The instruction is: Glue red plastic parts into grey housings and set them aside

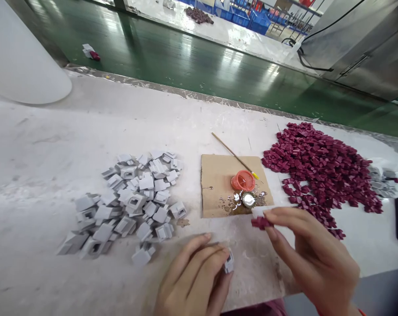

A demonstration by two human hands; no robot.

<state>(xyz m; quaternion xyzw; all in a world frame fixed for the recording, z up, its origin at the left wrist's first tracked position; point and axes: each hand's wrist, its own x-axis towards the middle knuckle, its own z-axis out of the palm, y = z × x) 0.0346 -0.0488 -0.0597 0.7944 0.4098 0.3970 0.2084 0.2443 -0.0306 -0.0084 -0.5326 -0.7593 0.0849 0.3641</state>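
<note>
My left hand (197,276) rests low over the table, its fingers closed on a small grey plastic piece (229,261) with a dark opening. Between thumb and forefinger, my right hand (312,254) pinches a small maroon plastic piece (260,223) just in front of the cardboard. On that cardboard (215,169) stand an orange-red cup (242,180) and a small round cap (249,199) holding clear liquid, with wet spots around it. A thin stick with a yellow tip (233,153) lies across the cardboard's far edge.
A heap of grey pieces (133,202) lies to the left, a larger maroon heap (320,166) to the right. Beyond the table (192,118) runs a green conveyor belt (172,57), carrying a grey-and-maroon part (91,52). A white rounded object (24,57) stands far left.
</note>
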